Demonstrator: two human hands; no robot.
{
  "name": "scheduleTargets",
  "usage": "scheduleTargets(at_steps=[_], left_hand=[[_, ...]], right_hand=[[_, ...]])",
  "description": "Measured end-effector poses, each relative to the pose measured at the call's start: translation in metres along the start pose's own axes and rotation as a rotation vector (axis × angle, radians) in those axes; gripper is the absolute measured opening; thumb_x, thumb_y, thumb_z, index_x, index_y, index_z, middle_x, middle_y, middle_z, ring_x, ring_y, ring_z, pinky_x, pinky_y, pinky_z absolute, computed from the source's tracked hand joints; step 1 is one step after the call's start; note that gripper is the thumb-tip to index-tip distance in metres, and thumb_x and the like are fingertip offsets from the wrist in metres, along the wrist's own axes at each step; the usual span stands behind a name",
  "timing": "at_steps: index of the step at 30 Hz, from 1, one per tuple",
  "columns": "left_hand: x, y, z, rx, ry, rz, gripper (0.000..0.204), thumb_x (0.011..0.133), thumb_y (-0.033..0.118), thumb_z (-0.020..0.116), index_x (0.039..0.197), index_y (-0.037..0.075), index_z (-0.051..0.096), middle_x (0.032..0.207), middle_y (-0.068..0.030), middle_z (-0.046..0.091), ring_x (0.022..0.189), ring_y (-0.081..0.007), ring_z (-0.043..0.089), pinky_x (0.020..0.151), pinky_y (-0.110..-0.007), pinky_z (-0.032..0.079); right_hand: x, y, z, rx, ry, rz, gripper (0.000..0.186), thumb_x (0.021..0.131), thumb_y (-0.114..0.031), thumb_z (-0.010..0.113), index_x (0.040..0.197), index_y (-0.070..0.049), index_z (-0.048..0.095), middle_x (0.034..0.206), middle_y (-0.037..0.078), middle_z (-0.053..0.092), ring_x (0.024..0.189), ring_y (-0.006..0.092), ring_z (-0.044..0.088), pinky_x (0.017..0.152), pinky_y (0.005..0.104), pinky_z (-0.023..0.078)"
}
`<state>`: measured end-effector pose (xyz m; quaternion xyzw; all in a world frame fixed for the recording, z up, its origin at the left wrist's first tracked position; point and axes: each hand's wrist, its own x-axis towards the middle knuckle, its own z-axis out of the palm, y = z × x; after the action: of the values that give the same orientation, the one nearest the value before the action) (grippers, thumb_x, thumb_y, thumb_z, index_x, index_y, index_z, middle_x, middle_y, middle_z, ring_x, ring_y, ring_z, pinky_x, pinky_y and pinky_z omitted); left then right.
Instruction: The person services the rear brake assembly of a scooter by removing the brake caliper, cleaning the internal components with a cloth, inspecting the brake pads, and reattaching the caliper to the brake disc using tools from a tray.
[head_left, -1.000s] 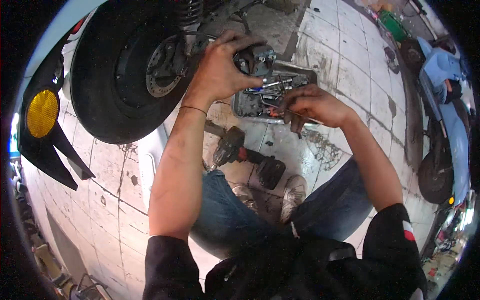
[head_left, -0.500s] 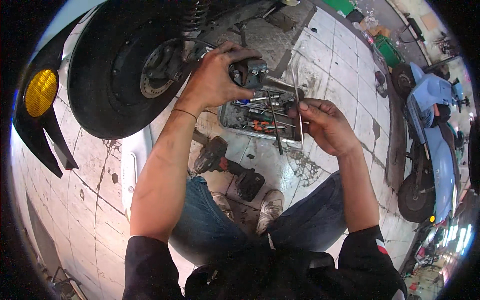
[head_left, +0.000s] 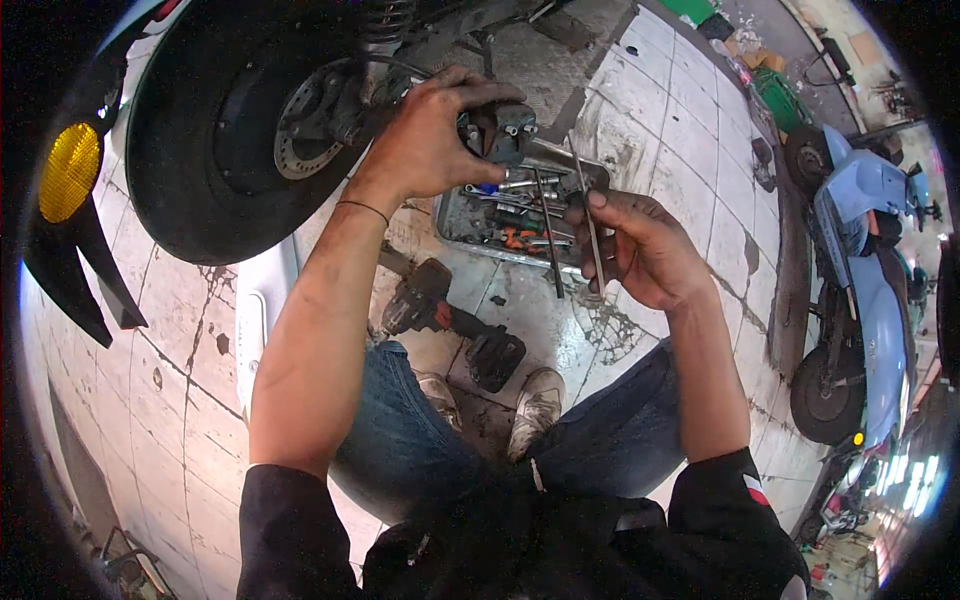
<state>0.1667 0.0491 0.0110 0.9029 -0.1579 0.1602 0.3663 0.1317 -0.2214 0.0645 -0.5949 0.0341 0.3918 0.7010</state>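
Observation:
A dark metal brake caliper (head_left: 498, 132) is in the grip of my left hand (head_left: 432, 140), beside the wheel's brake disc (head_left: 295, 135). My right hand (head_left: 645, 250) holds a long thin metal rod (head_left: 597, 255) between thumb and fingers, angled over a metal tool tray (head_left: 450, 243). The tray holds sockets, orange-handled tools (head_left: 520, 237) and other loose tools. A second, darker rod (head_left: 553, 262) extends over the tray's near edge; I cannot tell whether my fingers touch it. A cordless power tool (head_left: 430, 300) lies on the tiles below the tray.
A scooter wheel (head_left: 180, 190) with a black mudguard and yellow reflector (head_left: 68, 170) stands at left, by a white panel (head_left: 255, 320). A light blue scooter (head_left: 875, 330) stands at right. Green containers (head_left: 775, 95) are at the back right. My feet (head_left: 535, 410) are on the tiled floor.
Since a second ago my right hand has turned palm-inward, raising the rod to point away from me. My left hand still grips the caliper. The camera view has shifted.

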Motion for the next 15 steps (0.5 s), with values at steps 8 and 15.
scheduleTargets(at_steps=[8,15], left_hand=[[-0.001,-0.006,0.002,0.021,0.047,0.061,0.080,0.056,0.022,0.093,0.132,0.022,0.066,0.141,-0.0192,0.056,0.133,-0.0348,0.052,0.116,-0.041,0.040],[0.002,-0.007,0.006,0.037,0.041,0.067,0.081,0.056,0.023,0.093,0.133,0.024,0.066,0.140,-0.0181,0.057,0.131,-0.0352,0.053,0.115,-0.041,0.041]], right_hand=[[0.002,0.001,0.011,-0.021,0.073,-0.037,0.032,0.096,-0.029,0.069,0.108,0.000,0.068,0.082,0.005,0.069,0.062,0.0160,0.066,0.050,0.0302,0.054],[0.003,0.002,0.014,0.102,0.188,-0.019,0.030,0.099,-0.031,0.066,0.102,-0.002,0.067,0.075,0.004,0.065,0.053,0.0151,0.062,0.040,0.0249,0.047]])
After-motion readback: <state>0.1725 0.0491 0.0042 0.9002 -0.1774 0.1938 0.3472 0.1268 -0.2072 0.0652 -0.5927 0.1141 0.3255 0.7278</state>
